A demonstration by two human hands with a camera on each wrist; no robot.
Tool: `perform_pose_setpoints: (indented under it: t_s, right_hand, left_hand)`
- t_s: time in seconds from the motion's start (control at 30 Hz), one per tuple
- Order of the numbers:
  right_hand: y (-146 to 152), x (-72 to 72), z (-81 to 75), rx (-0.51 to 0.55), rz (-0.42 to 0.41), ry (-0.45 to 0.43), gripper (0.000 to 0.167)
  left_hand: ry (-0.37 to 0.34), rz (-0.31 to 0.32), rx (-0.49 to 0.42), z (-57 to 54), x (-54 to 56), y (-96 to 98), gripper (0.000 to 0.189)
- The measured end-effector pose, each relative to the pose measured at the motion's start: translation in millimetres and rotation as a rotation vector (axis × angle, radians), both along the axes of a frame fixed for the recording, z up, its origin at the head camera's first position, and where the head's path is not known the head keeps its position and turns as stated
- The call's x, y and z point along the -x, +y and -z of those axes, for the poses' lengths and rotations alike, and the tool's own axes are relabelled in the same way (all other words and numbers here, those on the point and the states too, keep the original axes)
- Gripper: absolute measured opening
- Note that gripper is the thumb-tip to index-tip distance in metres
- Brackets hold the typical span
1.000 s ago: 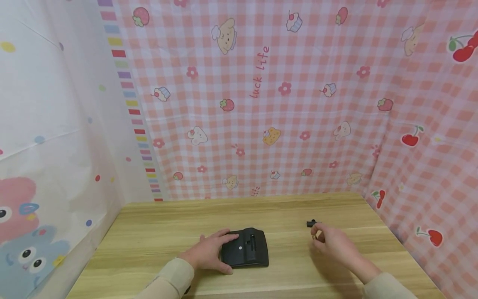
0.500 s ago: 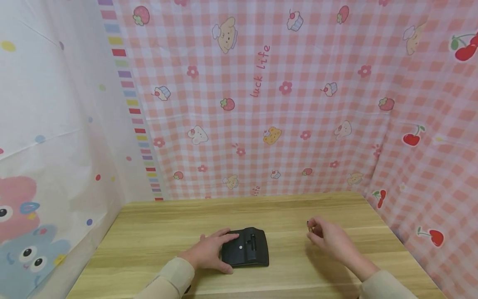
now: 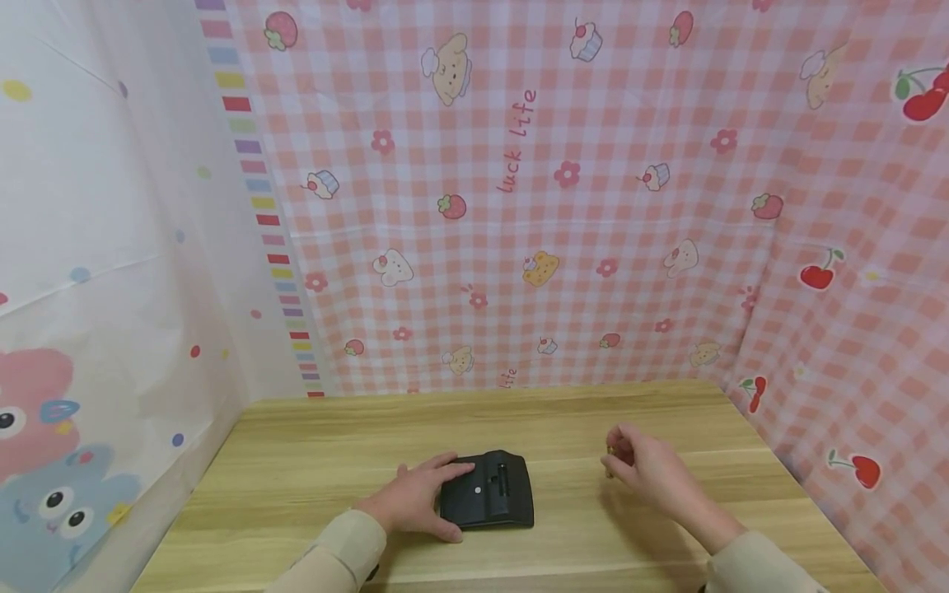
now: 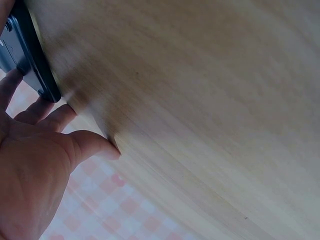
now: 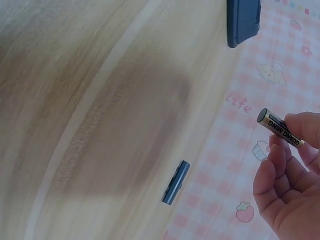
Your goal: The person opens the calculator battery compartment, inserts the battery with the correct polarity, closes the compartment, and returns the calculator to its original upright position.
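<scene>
A black device, which looks like a calculator lying back up, shows a long uncovered battery slot. My left hand rests on its left side, fingers spread fairly straight, with the thumb by the near edge; in the left wrist view, fingertips touch the device's edge. Off to the right, my right hand pinches a small gold-and-black battery between thumb and fingers, raised over the table. A slim dark piece, perhaps the battery cover, lies on the wood; in the head view the right hand hides it.
The wooden table ends against a pink checked cloth at the back. A white cartoon-print cloth hangs on the left, and more pink cloth closes off the right side.
My right hand has moved slightly left and away from me with the battery, now covering the dark piece seen a second ago. The left hand and device have stayed put.
</scene>
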State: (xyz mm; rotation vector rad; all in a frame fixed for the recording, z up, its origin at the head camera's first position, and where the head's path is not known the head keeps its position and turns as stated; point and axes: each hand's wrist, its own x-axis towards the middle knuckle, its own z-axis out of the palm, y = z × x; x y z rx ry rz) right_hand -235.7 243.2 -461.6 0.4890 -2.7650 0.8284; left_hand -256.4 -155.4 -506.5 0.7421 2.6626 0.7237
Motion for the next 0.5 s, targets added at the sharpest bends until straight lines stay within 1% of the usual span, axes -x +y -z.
perform_pose_setpoints:
  t_s: [0.27,0.5]
  right_hand:
    - [-6.4,2.5,-2.0,0.019,-0.005,0.055,0.019]
    - [-12.1,3.8,-6.0,0.026,-0.014,0.05,0.019]
  left_hand:
    - [0.0,0.006,0.009,-0.6,1.2,-0.1,0.099]
    - [-0.004,0.004,0.009,-2.1,0.2,-0.2,0.099]
